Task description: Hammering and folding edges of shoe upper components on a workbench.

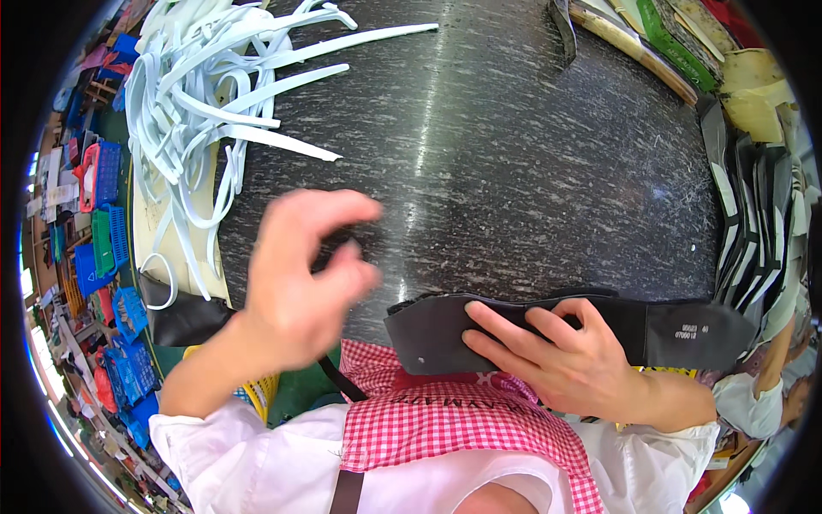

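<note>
At the table's near edge lies a long, dark leather-like piece [685, 334] with pale print near its right end. My right hand [575, 355] is closed on its middle, with several fingers spread over the face. The grip's underside is hidden. My left hand [300, 265] hovers over the table to the left of the piece, slightly blurred. Its thumb and forefinger are apart with nothing visible between them. Beyond that hand a tangled heap of pale blue-white strips [201, 94] spreads over the far left, several ends reaching onto the table [514, 188].
Folded dark pieces with light edges [749, 223] stand stacked along the right side. At the far right are a green box [681, 43] and a yellowish block [753, 90]. A black flap [184, 317] hangs at the left edge. Another person's arm [775, 355] shows at far right.
</note>
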